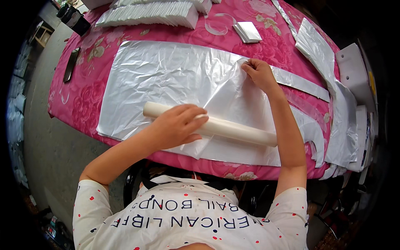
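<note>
A stack of thin silvery-white plastic sheets (pixel 146 66) lies wrinkled on the table in front of me. Across its near half rests a long white tube (pixel 233 128), slanting down to the right. My left hand (pixel 180 123) curves over the tube left of its middle, fingers bent round it; their tips are slightly blurred. At the sheets' far right edge, my right hand (pixel 259 75) pinches the top plastic sheet between thumb and fingers. The sheet is creased between my two hands. My right forearm passes over the tube's right end.
The table wears a pink floral cloth (pixel 85 106). Folded white packets (pixel 154 16) stand in a long row at the back, with a small white stack (pixel 247 32) to their right. A phone (pixel 72 64) and a black cup (pixel 73 19) are at left. Silvery film (pixel 341 121) drapes the right side.
</note>
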A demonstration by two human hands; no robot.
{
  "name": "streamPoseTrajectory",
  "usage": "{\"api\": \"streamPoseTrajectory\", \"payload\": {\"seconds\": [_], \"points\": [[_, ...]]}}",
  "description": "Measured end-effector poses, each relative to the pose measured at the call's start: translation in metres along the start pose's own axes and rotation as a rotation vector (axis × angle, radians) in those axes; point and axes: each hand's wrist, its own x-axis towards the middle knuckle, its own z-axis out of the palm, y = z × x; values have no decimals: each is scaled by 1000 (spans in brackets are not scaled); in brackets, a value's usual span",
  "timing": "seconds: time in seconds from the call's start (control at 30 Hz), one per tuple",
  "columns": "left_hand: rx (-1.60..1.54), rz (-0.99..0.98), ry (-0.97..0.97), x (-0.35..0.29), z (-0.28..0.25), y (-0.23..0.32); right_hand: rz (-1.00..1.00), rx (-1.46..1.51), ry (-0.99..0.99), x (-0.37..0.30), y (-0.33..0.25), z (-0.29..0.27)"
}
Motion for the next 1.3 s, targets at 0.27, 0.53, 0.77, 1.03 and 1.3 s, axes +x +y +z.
{"api": "streamPoseTrajectory", "payload": {"seconds": [0.27, 0.53, 0.77, 1.03, 1.3], "points": [[-94, 105, -380, -25, 42, 37, 68, 136, 66, 11, 5, -1], [-37, -18, -372, -36, 59, 68, -505, -289, -121, -125, -46, 42], [8, -82, -366, -40, 66, 84, -561, -448, 41, -133, -27, 50], [-150, 10, -407, -41, 60, 75, -434, -509, 266, -21, -2, 3], [-210, 242, -327, -55, 30, 19, -711, -450, 32, -84, -21, 44]]}}
